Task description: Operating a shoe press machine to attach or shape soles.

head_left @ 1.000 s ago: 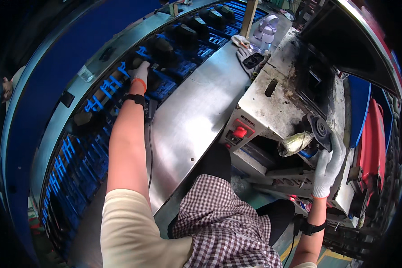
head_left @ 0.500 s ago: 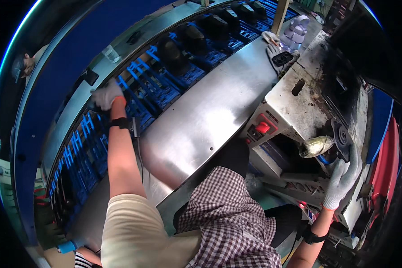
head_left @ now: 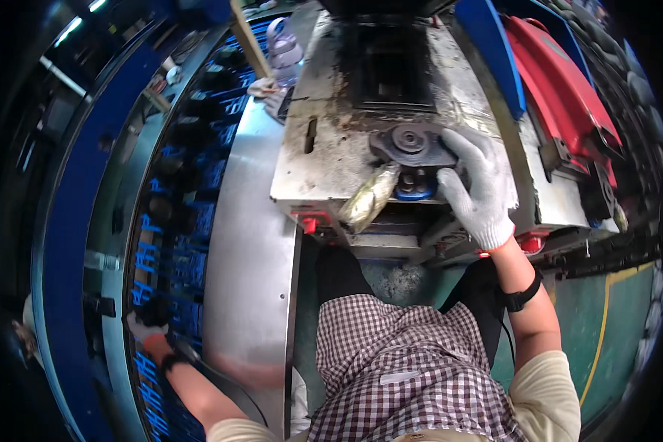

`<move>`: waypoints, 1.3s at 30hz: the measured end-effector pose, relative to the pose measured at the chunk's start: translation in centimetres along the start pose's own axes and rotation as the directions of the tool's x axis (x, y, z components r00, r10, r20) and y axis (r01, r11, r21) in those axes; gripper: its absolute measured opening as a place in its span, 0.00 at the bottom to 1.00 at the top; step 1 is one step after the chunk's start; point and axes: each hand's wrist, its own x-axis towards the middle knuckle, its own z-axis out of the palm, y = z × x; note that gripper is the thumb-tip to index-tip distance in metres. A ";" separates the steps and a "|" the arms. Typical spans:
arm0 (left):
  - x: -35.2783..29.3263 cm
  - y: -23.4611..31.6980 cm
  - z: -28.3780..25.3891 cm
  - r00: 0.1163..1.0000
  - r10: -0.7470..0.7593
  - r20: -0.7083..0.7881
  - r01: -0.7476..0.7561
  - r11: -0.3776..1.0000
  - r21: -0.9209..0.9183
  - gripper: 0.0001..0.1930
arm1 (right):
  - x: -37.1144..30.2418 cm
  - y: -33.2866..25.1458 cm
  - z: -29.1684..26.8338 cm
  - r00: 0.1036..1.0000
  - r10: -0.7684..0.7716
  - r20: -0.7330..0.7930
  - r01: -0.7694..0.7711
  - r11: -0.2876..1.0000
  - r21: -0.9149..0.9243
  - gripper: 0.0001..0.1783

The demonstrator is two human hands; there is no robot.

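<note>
My left hand, in a pale glove, reaches over the blue rack at the left. It is beside or touching a dark rounded piece there; its fingers are too small and blurred to read. My right hand, in a white knit glove with an orange cuff, is at the front of a worn metal machine. Its fingers and thumb close around the right end of a dark metal plate with a round hub. A handle wrapped in yellowish film slants out below the plate.
A bare metal bench lies between rack and machine. A red switch sits on the machine's front. Behind are a lilac bottle, gloves and a wooden post. Red panels stand at the right.
My view has turned right, so the machine is now in front of me. My left hand now appears lower at the left. My right hand stays at the hubbed plate.
</note>
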 end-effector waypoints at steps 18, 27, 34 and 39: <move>-44.3 3.9 38.7 0.050 0.095 0.994 0.475 0.873 -0.107 0.33 | 11.3 -8.3 0.5 0.834 -0.029 0.551 -0.523 0.276 0.806 0.49; -48.5 8.7 46.5 -0.144 0.597 0.789 -0.527 0.629 -0.572 0.40 | 19.5 8.3 5.0 0.860 0.440 0.259 -0.503 0.644 0.576 0.47; -49.8 16.1 50.2 -0.515 0.787 0.340 -0.802 -0.302 -0.515 0.23 | 21.6 6.6 9.6 0.791 0.466 0.396 -0.370 0.880 -0.298 0.52; -52.6 22.6 56.3 -0.550 0.626 0.553 -0.811 -0.243 -0.532 0.38 | 21.0 6.1 9.1 0.792 0.406 0.457 -0.312 0.911 -0.268 0.55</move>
